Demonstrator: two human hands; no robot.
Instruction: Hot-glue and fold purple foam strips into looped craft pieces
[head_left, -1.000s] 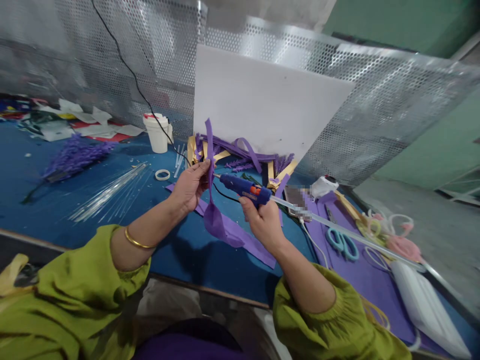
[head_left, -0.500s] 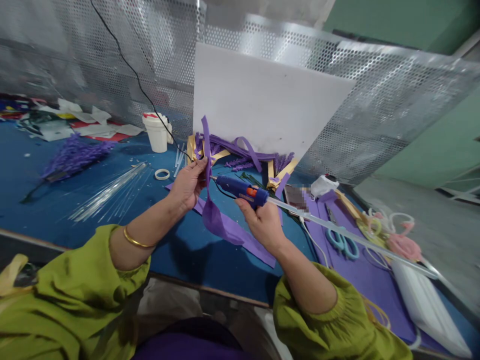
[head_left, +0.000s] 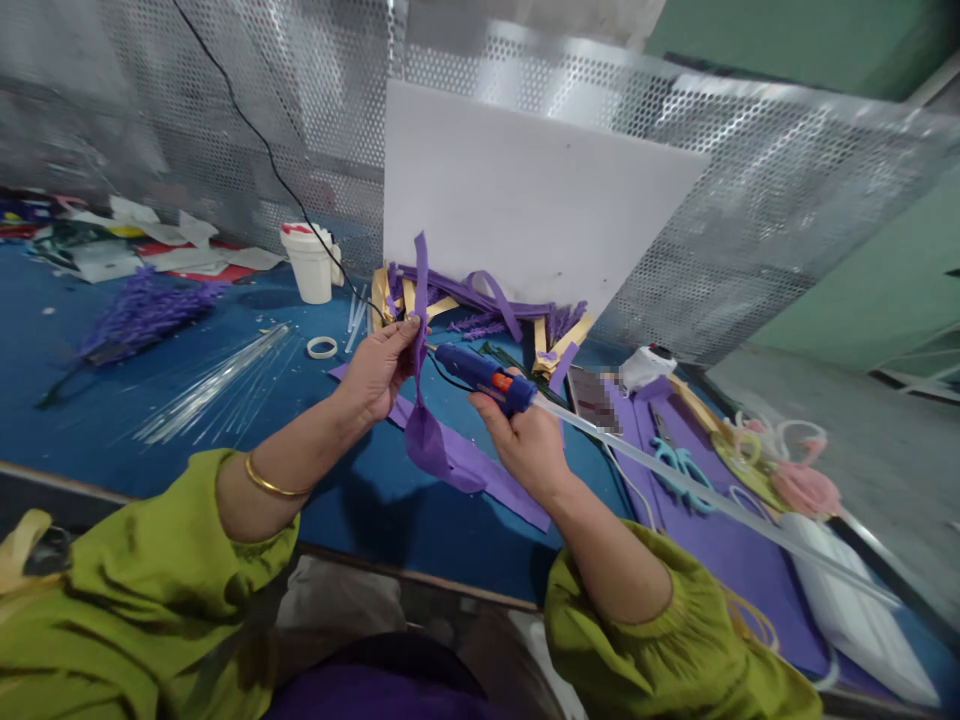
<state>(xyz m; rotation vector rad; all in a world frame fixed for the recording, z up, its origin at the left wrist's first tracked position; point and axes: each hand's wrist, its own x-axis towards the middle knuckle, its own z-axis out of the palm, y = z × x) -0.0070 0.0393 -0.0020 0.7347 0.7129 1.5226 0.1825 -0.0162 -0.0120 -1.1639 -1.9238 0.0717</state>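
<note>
My left hand [head_left: 384, 375] is pinching a purple strip [head_left: 426, 437] between thumb and fingers, and I'm keeping it upright above the blue tabletop [head_left: 247, 460], its lower part curling off to the right. Now my right hand [head_left: 531, 440] is gripping the blue glue gun [head_left: 472, 371], fingers wrapping around its handle, nozzle pointing right at the strip; whether it's touching, I can't tell! A long clear glue stick [head_left: 787, 540] is jutting from the back, while a white cup [head_left: 313, 268] is standing beyond my left hand.
</note>
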